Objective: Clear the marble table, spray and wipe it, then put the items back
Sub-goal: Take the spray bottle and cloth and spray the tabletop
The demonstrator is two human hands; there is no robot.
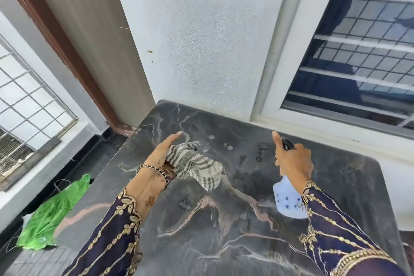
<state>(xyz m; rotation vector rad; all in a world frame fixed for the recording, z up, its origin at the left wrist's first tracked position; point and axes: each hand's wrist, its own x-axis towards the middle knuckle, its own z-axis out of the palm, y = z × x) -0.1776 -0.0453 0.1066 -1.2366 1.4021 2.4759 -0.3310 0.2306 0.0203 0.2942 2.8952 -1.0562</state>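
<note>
Fingers [173,141] of the left hand [161,157] clutch a striped cloth [195,163] above the dark marble table [224,242]; the right hand [293,159] is clenched around a spray bottle [287,199], its nozzle mostly hidden. Wet droplets [228,147] lie between the fingers. Beyond stand a white wall [201,40] and barred window [363,51]; left, on the floor, lies a green bag [56,208].

Left hand [161,159] holds cloth [197,166] over table [224,242]; cloth hangs to right of grip. Right hand [293,159] grips spray bottle [289,199], btm below grip, well right of cloth. Wet drops [228,147] on table btwn both grips. Bag [51,210] on floor, left of table.
</note>
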